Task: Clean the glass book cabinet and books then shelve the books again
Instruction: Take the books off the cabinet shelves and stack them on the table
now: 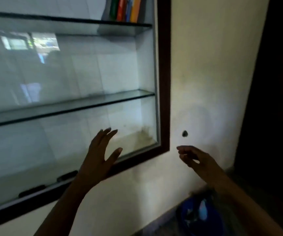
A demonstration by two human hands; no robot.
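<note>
Glass book cabinet [164, 82] is set into a pale wall [205, 65], dark brown frame all round, and fills the left and centre of the view. Two glass shelves are visible: upper glass shelf [69, 20] and middle glass shelf [69, 108], both with dark front edges. Books [127, 9] stand upright at the right end of the upper shelf, with green, red, blue and orange spines, tops cut off by the frame edge. The middle shelf and the bay under it hold no books. A window reflection shows on the left glass. A brownish stain [142, 135] sits in the lower right corner of the cabinet interior. Two black pulls [67, 175] lie along the bottom rail. Left hand [99, 155] is raised in front of the lower bay near the bottom frame, fingers straight and spread, holding nothing; contact with the glass cannot be told. Right hand [193, 157] hangs in front of the bare wall just right of the frame corner, fingers loosely curled, holding nothing. A small dark hole [185, 133] marks the wall above it. A blurred blue tub [193, 217] sits low right, below the right forearm. A dark door [277, 82] bounds the right side.
</note>
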